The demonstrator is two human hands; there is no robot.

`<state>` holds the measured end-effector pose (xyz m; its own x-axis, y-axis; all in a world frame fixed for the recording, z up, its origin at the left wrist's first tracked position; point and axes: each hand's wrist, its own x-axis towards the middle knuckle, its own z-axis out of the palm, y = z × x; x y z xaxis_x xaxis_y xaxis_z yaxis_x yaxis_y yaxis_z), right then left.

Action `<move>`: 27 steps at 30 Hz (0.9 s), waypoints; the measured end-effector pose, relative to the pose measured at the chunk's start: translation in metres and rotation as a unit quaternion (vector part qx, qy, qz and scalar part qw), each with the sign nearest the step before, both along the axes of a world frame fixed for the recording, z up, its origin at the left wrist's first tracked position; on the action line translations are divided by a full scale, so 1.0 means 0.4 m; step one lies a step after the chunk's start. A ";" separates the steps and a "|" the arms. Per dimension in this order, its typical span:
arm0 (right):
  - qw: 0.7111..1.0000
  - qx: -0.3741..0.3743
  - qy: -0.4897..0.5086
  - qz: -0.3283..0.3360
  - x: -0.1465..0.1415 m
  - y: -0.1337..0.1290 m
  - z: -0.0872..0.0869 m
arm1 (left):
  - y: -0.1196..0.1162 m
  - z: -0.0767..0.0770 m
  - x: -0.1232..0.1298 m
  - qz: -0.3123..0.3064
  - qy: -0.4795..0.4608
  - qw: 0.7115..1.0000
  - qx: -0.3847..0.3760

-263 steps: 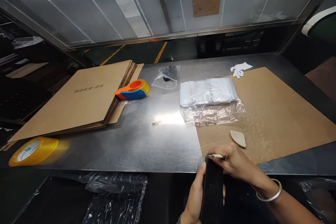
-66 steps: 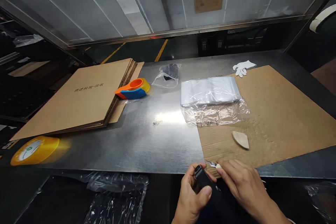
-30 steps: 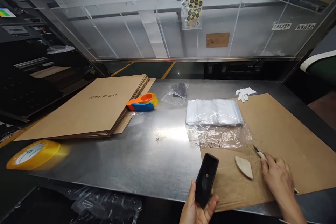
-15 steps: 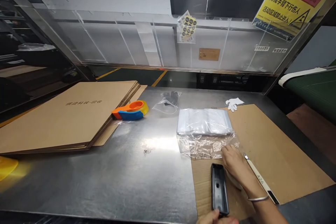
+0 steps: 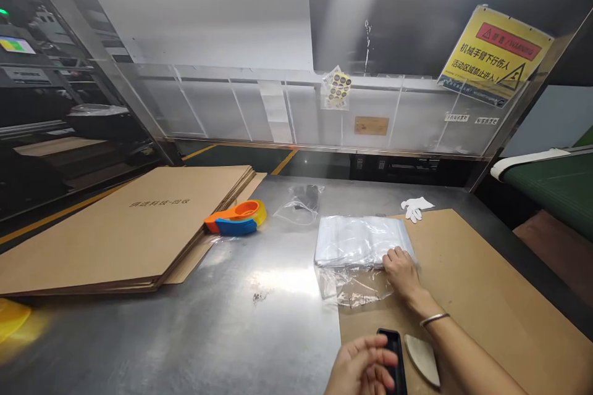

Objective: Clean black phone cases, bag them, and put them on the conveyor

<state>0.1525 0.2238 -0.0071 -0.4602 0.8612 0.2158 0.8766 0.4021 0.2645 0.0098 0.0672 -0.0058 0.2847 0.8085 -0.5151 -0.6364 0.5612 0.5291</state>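
The left hand (image 5: 364, 367), fingers loosely curled and apart, hovered over the black case (image 5: 401, 375), which lay on the cardboard sheet (image 5: 477, 296) beside the beige wedge (image 5: 422, 359). The right hand (image 5: 401, 271) rested bunched fingertips on the near right corner of the plastic bags (image 5: 356, 239); whether they pinched any plastic couldn't be told.

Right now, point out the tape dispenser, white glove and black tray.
Tape dispenser (image 5: 236, 226): head view, on its blue side.
White glove (image 5: 416, 207): head view, on its middle.
Black tray (image 5: 391, 342): head view, on its far end, beyond the fingers.
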 end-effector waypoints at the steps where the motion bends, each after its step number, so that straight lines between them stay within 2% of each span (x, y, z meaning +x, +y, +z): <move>1: 1.000 0.003 -0.003 0.004 0.003 0.005 -0.001 | 0.033 0.008 0.004 0.020 0.008 1.000 0.007; 5: 1.000 0.008 -0.011 0.022 0.011 0.022 -0.010 | 0.153 0.024 0.034 0.071 0.042 0.996 0.019; 9: 0.999 0.004 -0.022 0.028 0.016 0.031 -0.015 | 0.254 0.014 0.068 0.067 0.071 0.995 0.026; 12: 0.999 0.001 -0.027 0.039 0.021 0.037 -0.013 | 0.307 -0.005 0.089 0.063 0.100 0.993 0.026; 16: 0.999 -0.004 -0.026 0.042 0.035 0.039 -0.004 | 0.335 -0.029 0.107 0.067 0.136 0.988 0.020; 27: 0.998 -0.033 0.008 0.061 0.046 0.025 0.001 | 0.338 -0.053 0.113 0.107 0.177 0.978 0.027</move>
